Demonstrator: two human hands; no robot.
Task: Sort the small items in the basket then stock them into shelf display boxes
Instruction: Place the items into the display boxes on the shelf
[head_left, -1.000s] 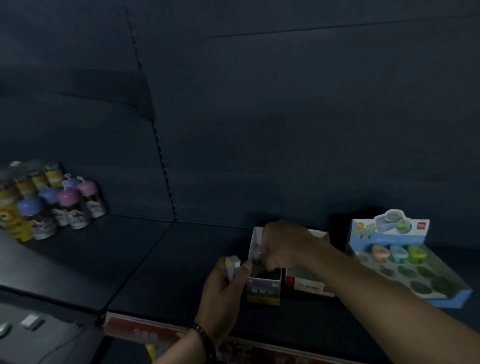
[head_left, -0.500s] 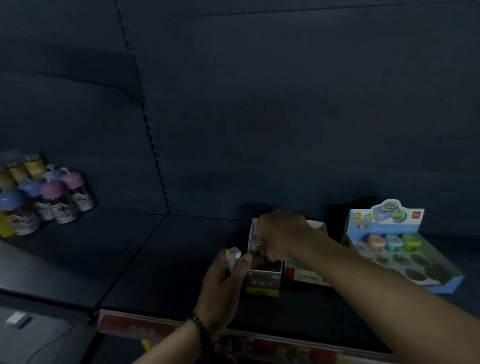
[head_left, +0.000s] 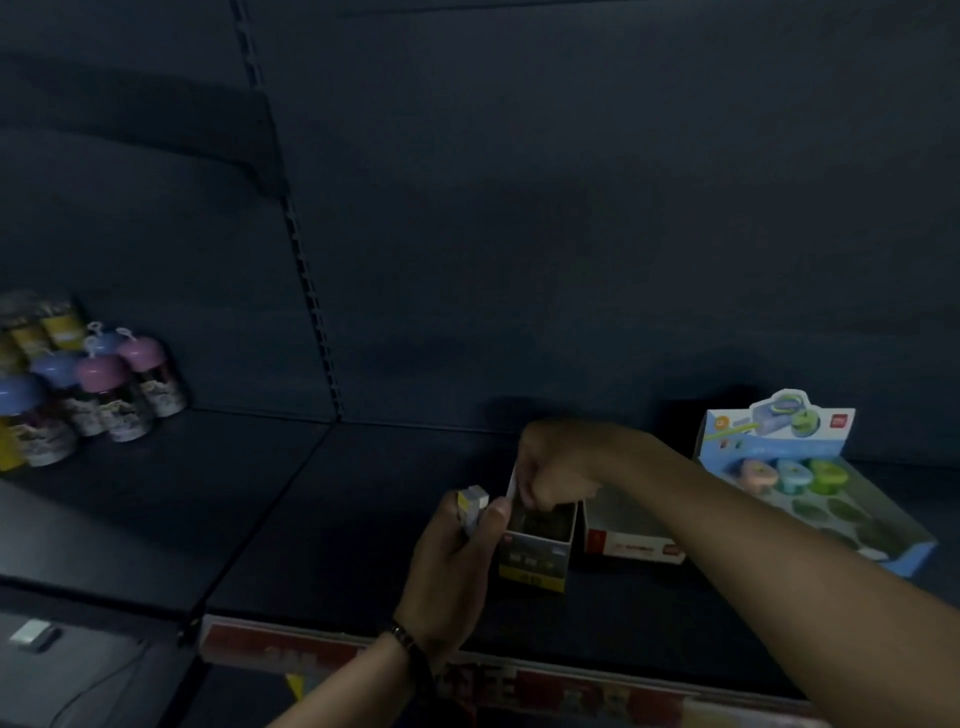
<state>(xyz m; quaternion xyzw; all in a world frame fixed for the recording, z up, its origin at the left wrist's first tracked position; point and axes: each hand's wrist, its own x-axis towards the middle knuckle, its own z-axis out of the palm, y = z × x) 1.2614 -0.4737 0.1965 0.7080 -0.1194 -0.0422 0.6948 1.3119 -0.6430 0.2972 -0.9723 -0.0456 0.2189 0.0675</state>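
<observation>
Your right hand (head_left: 558, 467) sits over the mouth of the yellow-fronted display box (head_left: 532, 564), at about 5 o'clock in your view. Its fingers are curled and the tips dip inside against the box's left wall. You cannot tell whether they pinch anything, and the box's contents are too dark to make out. Your left hand (head_left: 457, 566), just at 9 o'clock of that box, is wrapped around a small stack of white and yellow boxed items (head_left: 472, 506), with the thumb pressed along their side and their ends sticking up past your fingers. At 3 o'clock of the yellow-fronted box, touching or nearly so, stands a red-fronted display box (head_left: 631, 543), its inside mostly hidden by your right forearm. Farther toward 3 o'clock is a blue display tray (head_left: 904, 558) with a printed header card (head_left: 779, 426). Three round items (head_left: 792, 474), peach, teal and green, sit in its back row of wells. All three containers rest on the dark shelf (head_left: 363, 519), whose front edge carries a red price strip (head_left: 291, 644). Well apart at 9 o'clock in your view stands a cluster of bottles (head_left: 98, 387) with blue and pink domed caps, with yellow packs (head_left: 57, 327) behind them.
</observation>
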